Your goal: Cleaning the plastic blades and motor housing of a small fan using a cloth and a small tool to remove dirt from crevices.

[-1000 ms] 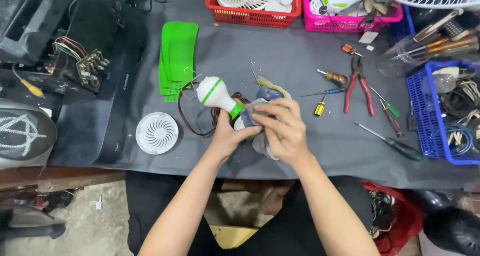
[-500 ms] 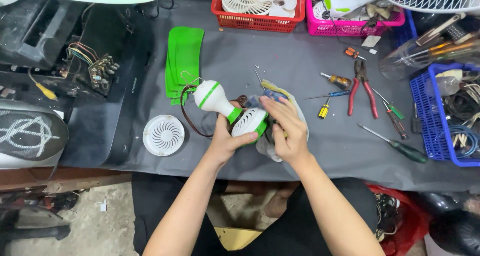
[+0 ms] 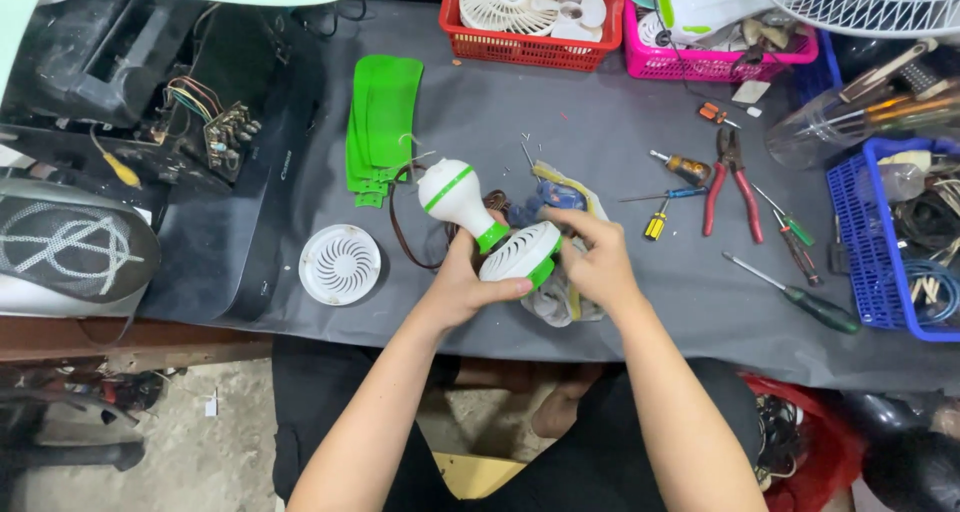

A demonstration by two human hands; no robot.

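We are looking at a grey matte surface (image 3: 620, 132) filling mid-frame, bare concrete floor (image 3: 150, 442) lower left, our left hand (image 3: 462, 290) and right hand (image 3: 598, 262) gripping a smooth white-and-green plastic fan body (image 3: 490, 227), ribbed round white grille (image 3: 340, 264) lying left of it

Workbench (image 3: 620, 122) covered in a dark grey mat, its brown wooden front edge (image 3: 120, 337) exposed at the left. Bare concrete floor (image 3: 190, 442) below, pale and scuffed, with small scraps of debris. Lighting even and diffuse across the bench top, dimmer beneath it; no walls or windows fall within view.
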